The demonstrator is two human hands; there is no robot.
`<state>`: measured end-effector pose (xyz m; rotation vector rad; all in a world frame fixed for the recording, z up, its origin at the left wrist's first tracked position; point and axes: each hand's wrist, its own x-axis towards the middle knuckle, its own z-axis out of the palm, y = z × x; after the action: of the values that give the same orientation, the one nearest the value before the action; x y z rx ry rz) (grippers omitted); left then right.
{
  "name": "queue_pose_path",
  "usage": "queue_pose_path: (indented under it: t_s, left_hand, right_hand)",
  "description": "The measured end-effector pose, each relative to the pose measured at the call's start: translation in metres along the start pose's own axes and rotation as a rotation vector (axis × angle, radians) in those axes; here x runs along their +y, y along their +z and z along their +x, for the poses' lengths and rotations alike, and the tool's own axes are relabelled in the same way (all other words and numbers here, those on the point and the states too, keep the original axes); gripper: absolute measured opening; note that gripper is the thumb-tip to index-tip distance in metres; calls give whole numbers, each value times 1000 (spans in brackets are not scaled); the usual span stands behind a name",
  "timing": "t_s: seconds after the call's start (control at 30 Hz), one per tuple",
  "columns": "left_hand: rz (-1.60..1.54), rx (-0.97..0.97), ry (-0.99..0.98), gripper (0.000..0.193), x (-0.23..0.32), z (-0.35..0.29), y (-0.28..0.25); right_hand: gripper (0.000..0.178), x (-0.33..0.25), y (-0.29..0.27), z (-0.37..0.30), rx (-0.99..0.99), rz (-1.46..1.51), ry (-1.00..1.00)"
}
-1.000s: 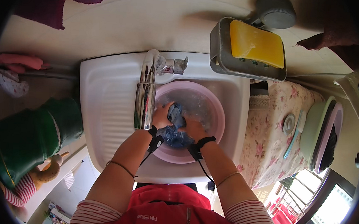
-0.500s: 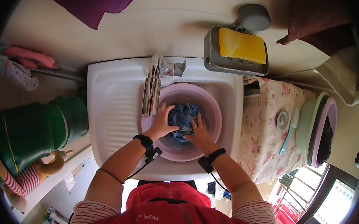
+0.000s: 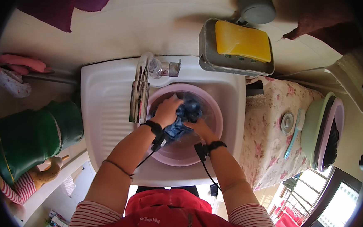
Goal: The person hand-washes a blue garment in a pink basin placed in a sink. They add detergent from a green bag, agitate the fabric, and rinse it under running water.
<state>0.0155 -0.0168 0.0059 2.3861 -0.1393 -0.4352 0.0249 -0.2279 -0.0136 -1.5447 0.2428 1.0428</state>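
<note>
A bunched blue cloth (image 3: 180, 124) lies in water inside a round pink basin (image 3: 219, 128), which sits in the white sink (image 3: 107, 105). At the basin's left side, my left hand (image 3: 168, 111) is closed on the cloth's far left part. My right hand (image 3: 201, 129) grips the cloth from the right, its thumb lying over the fabric and its other fingers mostly hidden. Each wrist wears a black band with a small black device and a cable.
A chrome faucet (image 3: 139, 102) stands left of the basin. Above hangs a grey soap dish (image 3: 207, 61) with a yellow soap bar (image 3: 243, 40). To the right, a flowered cloth (image 3: 259, 135) bears a blue-handled brush (image 3: 295, 135). A shiny green object (image 3: 26, 135) is at left.
Both hands went from spread fingers over the cloth to gripping it. The cloth is bunched differently, and the view has shifted slightly.
</note>
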Motion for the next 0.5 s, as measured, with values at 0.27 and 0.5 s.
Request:
queue_pose_path:
  t_s: [0.27,0.5]
  left_hand:
    - [250,-153,12,114,36,-101,-31]
    - [111,-297,-386,125,-7,-47,29]
  right_hand:
    - [114,1,23,-80,89,-1144,-292]
    - [86,23,43,-14,221,-1381,-160]
